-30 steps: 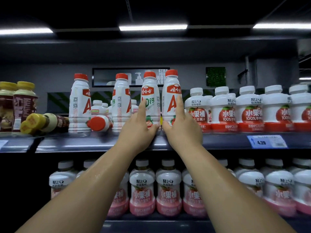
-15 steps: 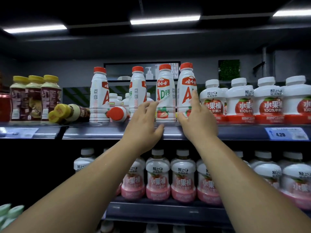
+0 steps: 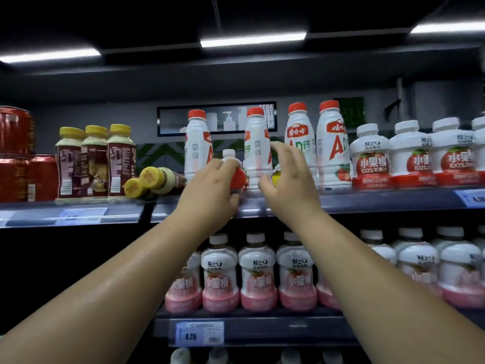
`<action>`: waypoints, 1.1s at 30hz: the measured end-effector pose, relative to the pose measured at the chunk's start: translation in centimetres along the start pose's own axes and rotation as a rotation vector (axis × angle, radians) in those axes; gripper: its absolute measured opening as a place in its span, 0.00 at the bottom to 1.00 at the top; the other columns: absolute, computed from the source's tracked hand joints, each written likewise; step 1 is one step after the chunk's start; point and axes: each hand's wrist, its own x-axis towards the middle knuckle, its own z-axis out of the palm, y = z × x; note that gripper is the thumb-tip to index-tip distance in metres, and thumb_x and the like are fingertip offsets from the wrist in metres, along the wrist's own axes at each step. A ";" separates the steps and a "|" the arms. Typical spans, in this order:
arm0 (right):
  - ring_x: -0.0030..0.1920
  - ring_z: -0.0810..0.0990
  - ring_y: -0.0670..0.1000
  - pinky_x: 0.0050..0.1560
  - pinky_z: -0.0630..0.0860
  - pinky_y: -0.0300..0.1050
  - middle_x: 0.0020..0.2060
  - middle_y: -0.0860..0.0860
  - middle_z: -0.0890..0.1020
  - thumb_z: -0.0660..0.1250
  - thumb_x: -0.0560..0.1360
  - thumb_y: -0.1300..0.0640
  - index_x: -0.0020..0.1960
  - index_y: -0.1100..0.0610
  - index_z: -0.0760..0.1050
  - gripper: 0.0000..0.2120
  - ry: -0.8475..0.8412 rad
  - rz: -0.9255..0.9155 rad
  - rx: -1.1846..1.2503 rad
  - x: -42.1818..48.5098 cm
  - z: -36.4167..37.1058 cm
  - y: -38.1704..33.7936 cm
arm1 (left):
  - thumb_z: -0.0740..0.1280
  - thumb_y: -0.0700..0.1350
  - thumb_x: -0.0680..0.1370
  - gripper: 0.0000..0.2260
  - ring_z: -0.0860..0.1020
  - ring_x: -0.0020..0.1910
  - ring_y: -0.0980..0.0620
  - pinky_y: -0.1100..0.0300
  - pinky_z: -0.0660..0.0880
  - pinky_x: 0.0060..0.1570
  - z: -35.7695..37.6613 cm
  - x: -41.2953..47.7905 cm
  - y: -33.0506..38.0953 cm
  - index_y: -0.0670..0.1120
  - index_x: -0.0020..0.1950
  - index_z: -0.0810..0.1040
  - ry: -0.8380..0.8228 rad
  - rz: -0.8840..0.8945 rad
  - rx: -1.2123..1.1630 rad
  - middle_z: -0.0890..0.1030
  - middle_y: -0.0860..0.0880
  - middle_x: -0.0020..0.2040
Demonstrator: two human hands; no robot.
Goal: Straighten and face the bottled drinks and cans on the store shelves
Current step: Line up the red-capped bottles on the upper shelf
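Note:
Four tall white bottles with red caps stand on the upper shelf (image 3: pixel 367 203); the two on the right (image 3: pixel 332 145) face front, and the two on the left (image 3: pixel 198 148) are turned sideways. Between those two a same-style bottle lies on its side, its red cap (image 3: pixel 239 179) pointing outward. My left hand (image 3: pixel 210 190) curls its fingers over that cap. My right hand (image 3: pixel 287 187) is spread beside the second tall bottle (image 3: pixel 257 148), thumb near its base; the blur hides any contact.
Two yellow-capped brown bottles (image 3: pixel 149 179) lie toppled left of the tall ones, next to three upright ones (image 3: pixel 94 158) and red cans (image 3: pixel 15 158). Squat white apple-juice bottles (image 3: pixel 370 158) fill the right. Pink-based bottles (image 3: pixel 258 279) line the lower shelf.
Both hands left the two right-hand tall bottles and moved left. My left hand took hold of the fallen bottle's cap; my right hand reached the second tall bottle. The view shifted left.

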 end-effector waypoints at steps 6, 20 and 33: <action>0.56 0.75 0.60 0.57 0.75 0.56 0.61 0.57 0.73 0.66 0.75 0.50 0.78 0.47 0.50 0.38 -0.211 0.228 -0.080 2.1 2.2 -1.7 | 0.69 0.46 0.76 0.20 0.74 0.56 0.44 0.48 0.73 0.54 0.1 0.6 -1.0 0.50 0.65 0.69 -0.012 0.025 -0.085 0.74 0.48 0.58; 0.48 0.75 0.58 0.46 0.72 0.50 0.58 0.57 0.79 0.66 0.76 0.43 0.80 0.50 0.31 0.50 -0.310 0.353 -0.196 2.1 2.3 -0.9 | 0.66 0.44 0.80 0.15 0.74 0.50 0.47 0.54 0.71 0.50 -0.4 4.7 -1.4 0.49 0.65 0.69 0.104 -0.125 -0.382 0.74 0.50 0.52; 0.57 0.77 0.59 0.53 0.75 0.54 0.65 0.56 0.74 0.62 0.77 0.38 0.77 0.50 0.28 0.48 -0.296 0.286 -0.312 1.8 3.0 -0.8 | 0.60 0.51 0.83 0.18 0.78 0.41 0.52 0.55 0.77 0.40 -2.8 12.0 -0.5 0.48 0.71 0.61 0.210 -0.368 -0.683 0.76 0.50 0.47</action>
